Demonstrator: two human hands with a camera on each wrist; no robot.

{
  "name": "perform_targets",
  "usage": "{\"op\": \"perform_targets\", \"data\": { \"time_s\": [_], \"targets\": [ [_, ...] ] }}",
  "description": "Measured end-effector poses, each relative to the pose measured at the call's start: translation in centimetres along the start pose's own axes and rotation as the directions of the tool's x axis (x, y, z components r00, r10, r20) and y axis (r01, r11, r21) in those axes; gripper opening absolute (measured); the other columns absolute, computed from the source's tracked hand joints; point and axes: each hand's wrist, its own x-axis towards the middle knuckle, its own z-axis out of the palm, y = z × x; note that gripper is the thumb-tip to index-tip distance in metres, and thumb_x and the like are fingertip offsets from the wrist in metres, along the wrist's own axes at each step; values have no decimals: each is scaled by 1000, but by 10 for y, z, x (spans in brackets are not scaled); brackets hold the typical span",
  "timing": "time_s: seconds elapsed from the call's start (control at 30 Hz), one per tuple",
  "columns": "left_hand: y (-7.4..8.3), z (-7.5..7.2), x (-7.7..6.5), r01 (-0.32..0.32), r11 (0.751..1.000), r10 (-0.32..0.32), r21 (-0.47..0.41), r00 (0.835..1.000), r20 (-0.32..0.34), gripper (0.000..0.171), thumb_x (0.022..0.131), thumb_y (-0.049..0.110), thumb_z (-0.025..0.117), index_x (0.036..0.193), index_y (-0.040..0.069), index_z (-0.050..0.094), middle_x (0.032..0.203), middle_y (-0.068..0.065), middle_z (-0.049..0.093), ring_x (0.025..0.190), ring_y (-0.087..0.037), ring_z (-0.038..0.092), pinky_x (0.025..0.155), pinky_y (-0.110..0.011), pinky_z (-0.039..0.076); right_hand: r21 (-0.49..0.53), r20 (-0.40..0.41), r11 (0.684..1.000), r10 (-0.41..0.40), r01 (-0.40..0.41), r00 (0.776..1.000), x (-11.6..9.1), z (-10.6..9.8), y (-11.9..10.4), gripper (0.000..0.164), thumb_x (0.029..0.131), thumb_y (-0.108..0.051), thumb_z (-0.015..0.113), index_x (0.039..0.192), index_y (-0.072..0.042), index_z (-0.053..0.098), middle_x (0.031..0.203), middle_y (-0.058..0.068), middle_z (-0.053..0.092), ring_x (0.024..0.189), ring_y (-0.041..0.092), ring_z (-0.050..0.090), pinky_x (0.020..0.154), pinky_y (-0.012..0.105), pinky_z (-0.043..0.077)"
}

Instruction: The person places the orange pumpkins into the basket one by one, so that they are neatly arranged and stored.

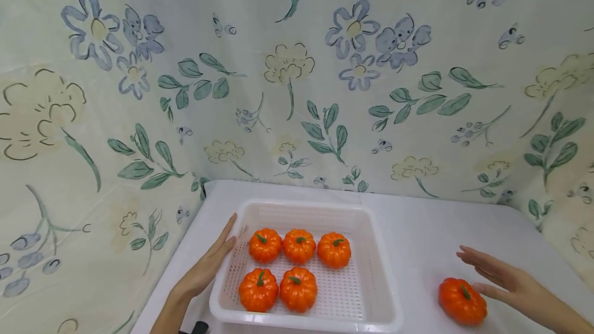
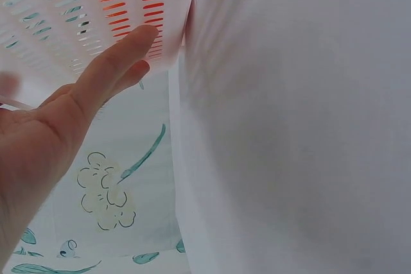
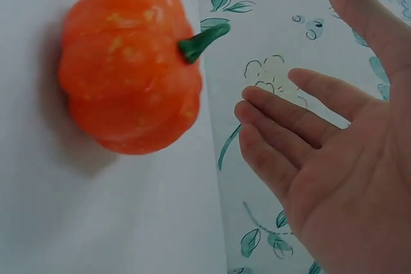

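A white plastic basket (image 1: 380, 272) with slotted walls stands on the table, holding several small orange pumpkins (image 1: 299, 246) in two rows. Against its left side rests my left hand (image 1: 209, 264), fingers straight. In the left wrist view, the fingertips of that left hand (image 2: 96, 81) touch the slotted wall (image 2: 128, 4). One more orange pumpkin (image 1: 462, 301) with a green stem sits on the table right of the basket. My right hand (image 1: 510, 282) hovers beside it with extended fingers. The right wrist view shows the pumpkin (image 3: 131, 68) apart from the open palm (image 3: 340, 165).
A white cloth covers the table (image 1: 417, 231). Flower-printed fabric (image 1: 297, 92) hangs behind it and along its sides. A small black object (image 1: 200, 328) lies near the left wrist at the bottom edge.
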Motion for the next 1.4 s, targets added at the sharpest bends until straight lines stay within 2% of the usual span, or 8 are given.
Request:
{"op": "perform_targets", "data": {
  "time_s": [0.07, 0.13, 0.17, 0.3, 0.47, 0.73, 1.13, 1.4],
  "targets": [
    [0, 0, 0, 4, 1000, -4, -2, 1000, -2, 59, 113, 43, 28, 166, 39, 2, 177, 1, -2, 163, -36, -1, 125, -61, 3, 38, 56, 996, 84, -86, 995, -4, 6, 6, 77, 107, -38, 56, 163, 0, 21, 163, 28, 37, 139, 33, 54, 94, 40, 61],
    [0, 1, -1, 8, 1000, -8, -3, 1000, -2, 59, 113, 43, 28, 167, 39, 2, 177, 1, -2, 163, -37, 0, 125, -60, 5, 107, 127, 978, 167, -181, 978, -8, 11, 9, 83, 107, -42, 54, 164, 2, 13, 165, 37, 20, 140, 61, 37, 95, 55, 59],
    [0, 1, -1, 10, 1000, -10, -2, 1000, -3, 59, 113, 43, 28, 166, 39, 2, 177, 0, -2, 162, -37, 0, 125, -60, 5, 145, 152, 966, 192, -215, 969, -9, 14, 11, 85, 106, -43, 54, 164, 2, 11, 165, 38, 16, 140, 65, 33, 94, 61, 57],
    [0, 1, -1, 1, 1000, -1, -1, 1000, -5, 59, 114, 42, 28, 167, 38, 2, 177, -1, -2, 162, -39, 2, 124, -60, 8, 224, 205, 931, 244, -288, 948, -12, 25, 17, 89, 104, -44, 57, 165, 2, 9, 166, 36, 15, 142, 64, 31, 94, 64, 56],
    [-1, 1, -1, -10, 1000, 10, -4, 1000, -7, 60, 114, 42, 28, 167, 37, 2, 177, -3, -1, 161, -40, 6, 123, -62, 15, 250, 227, 920, 249, -303, 942, -11, 38, 21, 87, 104, -38, 62, 163, 5, 14, 164, 38, 21, 137, 60, 39, 94, 61, 57],
    [0, 2, -1, 0, 1000, 0, -3, 1000, -11, 59, 113, 42, 29, 167, 39, 3, 177, -3, 0, 161, -39, 10, 122, -60, 18, 252, 178, 926, 240, -280, 954, -5, 46, 18, 83, 103, -36, 64, 161, 6, 22, 160, 42, 24, 132, 58, 45, 93, 56, 59],
    [0, 1, 0, 3, 1000, -3, 13, 1000, -14, 59, 113, 43, 29, 166, 42, 3, 177, -2, 0, 161, -39, 6, 122, -59, 16, 153, 169, 941, 277, -303, 946, 5, 47, 5, 88, 99, -44, 67, 161, 4, 25, 157, 40, 32, 131, 61, 44, 92, 60, 57],
    [-1, 1, 0, -20, 1000, 20, -14, 1000, 4, 60, 114, 42, 29, 167, 36, 1, 177, -2, -2, 162, -35, 2, 126, -58, 5, 192, 186, 930, 280, -314, 942, 8, 47, 4, 89, 98, -43, 70, 161, 2, 26, 158, 40, 31, 132, 63, 42, 92, 60, 58]
  ]
}}
